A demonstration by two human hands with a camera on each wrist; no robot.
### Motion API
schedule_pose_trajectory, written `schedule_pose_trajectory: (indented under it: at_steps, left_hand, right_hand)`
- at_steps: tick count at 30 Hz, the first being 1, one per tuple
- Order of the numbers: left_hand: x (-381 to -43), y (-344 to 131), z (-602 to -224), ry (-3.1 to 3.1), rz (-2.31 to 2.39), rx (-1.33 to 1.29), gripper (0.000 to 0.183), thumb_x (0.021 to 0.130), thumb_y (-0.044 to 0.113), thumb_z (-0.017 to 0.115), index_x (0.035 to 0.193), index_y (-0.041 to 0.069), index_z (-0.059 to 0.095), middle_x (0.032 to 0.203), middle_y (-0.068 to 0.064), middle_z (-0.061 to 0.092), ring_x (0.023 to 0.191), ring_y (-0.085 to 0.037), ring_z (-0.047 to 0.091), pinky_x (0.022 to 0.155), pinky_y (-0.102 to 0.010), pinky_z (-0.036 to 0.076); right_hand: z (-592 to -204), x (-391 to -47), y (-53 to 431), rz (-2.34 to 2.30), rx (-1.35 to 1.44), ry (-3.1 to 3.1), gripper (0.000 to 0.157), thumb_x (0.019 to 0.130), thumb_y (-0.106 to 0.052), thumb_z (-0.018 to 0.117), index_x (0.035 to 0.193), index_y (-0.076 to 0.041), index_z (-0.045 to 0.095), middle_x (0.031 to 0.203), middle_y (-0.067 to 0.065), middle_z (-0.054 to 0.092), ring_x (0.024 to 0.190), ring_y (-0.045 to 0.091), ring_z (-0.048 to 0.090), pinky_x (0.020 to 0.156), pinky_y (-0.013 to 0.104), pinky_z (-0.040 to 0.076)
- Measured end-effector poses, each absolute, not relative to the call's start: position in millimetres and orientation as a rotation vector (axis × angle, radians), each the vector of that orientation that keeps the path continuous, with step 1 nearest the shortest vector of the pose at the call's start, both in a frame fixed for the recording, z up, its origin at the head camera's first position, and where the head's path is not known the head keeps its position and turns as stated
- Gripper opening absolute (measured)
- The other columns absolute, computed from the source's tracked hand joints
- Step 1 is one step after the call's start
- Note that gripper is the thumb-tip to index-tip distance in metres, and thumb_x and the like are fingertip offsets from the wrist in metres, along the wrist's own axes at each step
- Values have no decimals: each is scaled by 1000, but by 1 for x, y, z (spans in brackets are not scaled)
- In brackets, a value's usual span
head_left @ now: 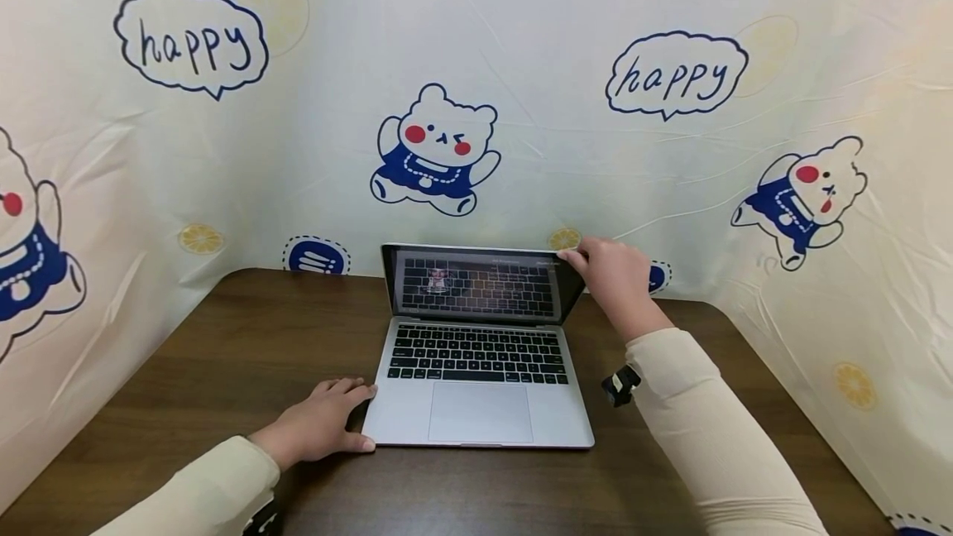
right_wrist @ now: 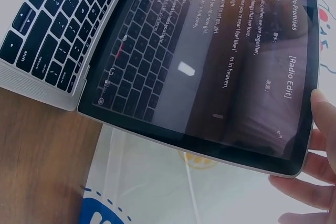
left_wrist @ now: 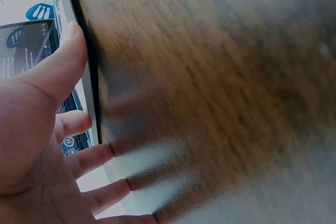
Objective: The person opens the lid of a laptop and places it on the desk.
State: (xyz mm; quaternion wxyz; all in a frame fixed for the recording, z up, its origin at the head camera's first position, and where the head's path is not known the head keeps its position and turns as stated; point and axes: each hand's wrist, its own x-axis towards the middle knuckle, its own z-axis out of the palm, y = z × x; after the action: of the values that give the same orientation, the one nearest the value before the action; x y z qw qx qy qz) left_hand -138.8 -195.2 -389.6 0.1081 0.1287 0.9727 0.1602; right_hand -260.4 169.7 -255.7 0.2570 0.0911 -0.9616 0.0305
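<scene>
Silver laptop point(head_left: 480, 350), lower centre of frame on brown tabletop point(head_left: 260, 337); right grip point(head_left: 616, 281) pinches the screen's point(head_left: 480, 286) upper-right corner, seemingly to govern tilt, while left grip point(head_left: 322, 423), fingers uncurled, touches the laptop's left side, presumably bracing against sliding.

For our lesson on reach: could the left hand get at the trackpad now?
Probably yes: the left hand touches the left edge of the laptop, with only bare palm rest between it and the trackpad.
</scene>
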Motion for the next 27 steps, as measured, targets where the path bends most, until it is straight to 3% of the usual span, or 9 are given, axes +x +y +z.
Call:
schedule_pose_trajectory:
  at_steps: [12, 27]
  left_hand:
    - [-139, -195, -389, 2859, 468, 373, 81, 65, 54, 70, 129, 11, 48, 133, -17, 41, 122, -41, 32, 84, -57, 37]
    - [-139, -194, -389, 2866, 457, 366, 81, 64, 55, 70, 129, 11, 48, 133, -17, 41, 122, -41, 32, 83, -57, 38]
  right_hand:
    - [-256, -269, 168, 121, 206, -2610, 39, 85, -51, 51, 68, -16, 58, 53, 0, 49, 47, 19, 43, 40, 30, 27]
    - [-251, -281, 162, 184, 106, -2696, 41, 84, -54, 49, 71, -16, 58, 56, 2, 50, 50, 19, 43, 42, 31, 28]
